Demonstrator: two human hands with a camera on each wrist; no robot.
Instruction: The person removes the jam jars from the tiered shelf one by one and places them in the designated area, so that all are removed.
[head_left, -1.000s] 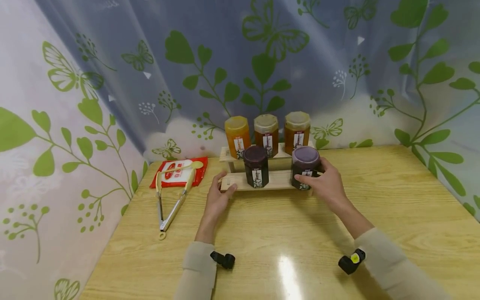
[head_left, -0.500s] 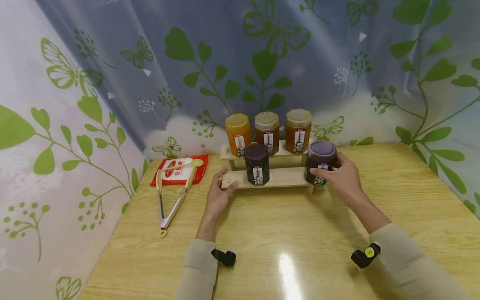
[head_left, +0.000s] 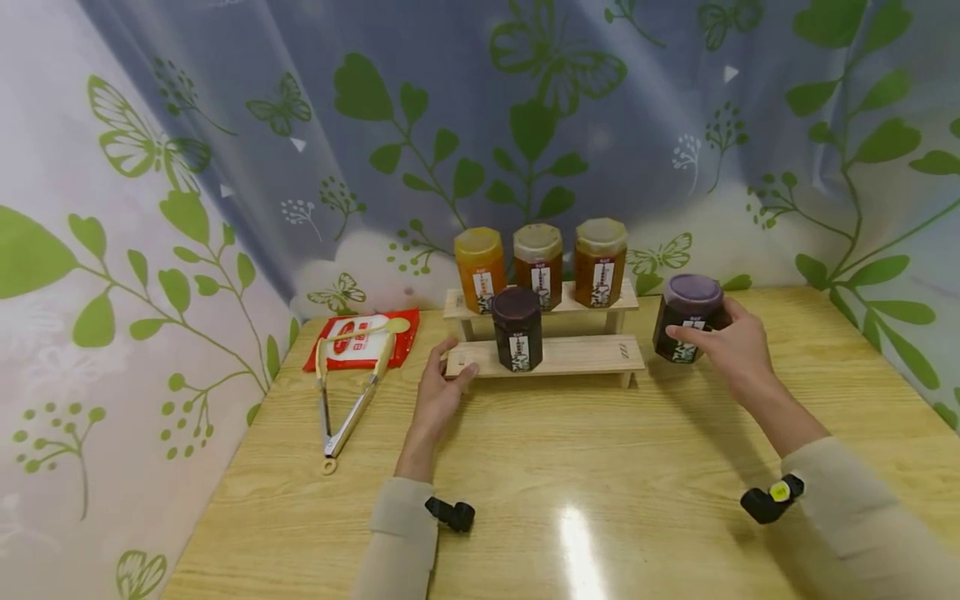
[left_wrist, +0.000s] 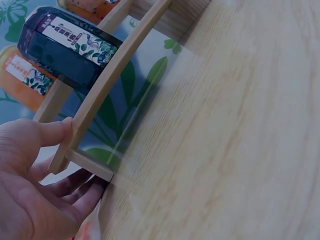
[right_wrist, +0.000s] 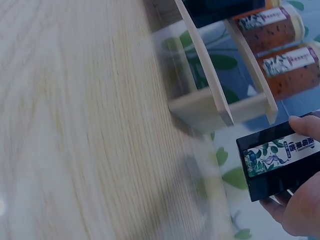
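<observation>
My right hand [head_left: 738,350] grips a dark jam jar [head_left: 675,312] with a purple lid, thumb across its label. This jar is off the right end of a two-step wooden rack [head_left: 581,356]; in the right wrist view it hangs beside the rack, clear of the wood. At the rack's left end my left hand [head_left: 437,396] holds the lower step, thumb on top and fingers under and around the leg. Another dark jar [head_left: 517,342] stands on the lower step, left of its middle. On the upper step stand a yellow-orange jar [head_left: 480,271] and two amber jars [head_left: 538,267].
On the left of the table lie metal tongs [head_left: 348,425] with cream tips, spread over a red and white packet [head_left: 360,350]. A patterned curtain [head_left: 450,108] hangs close behind the rack. The wooden table [head_left: 525,483] reaches forward to the person.
My right hand has moved the dark jar rightward off the lower step, past the rack's end. My left hand stays on the rack's left end.
</observation>
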